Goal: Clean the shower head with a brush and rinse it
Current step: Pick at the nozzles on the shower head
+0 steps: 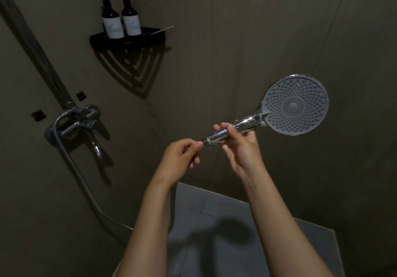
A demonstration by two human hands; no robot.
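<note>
A chrome hand shower head [294, 104] with a round grey nozzle face points up and to the right, its face turned toward me. My right hand [238, 147] grips its shiny handle around the middle. My left hand [182, 152] pinches the lower end of the handle, where the hose fitting sits. A grey hose [86, 190] runs down from the wall mixer and curves toward my arms; its end is hidden behind my left hand. A thin white-handled brush [163, 30] lies on the corner shelf, only partly visible.
A chrome mixer tap [79, 124] with a spout is mounted on the left wall, below a riser pipe [32, 46]. A black corner shelf [129, 41] holds two dark pump bottles [120, 22]. Grey floor tiles [214, 223] lie below my arms.
</note>
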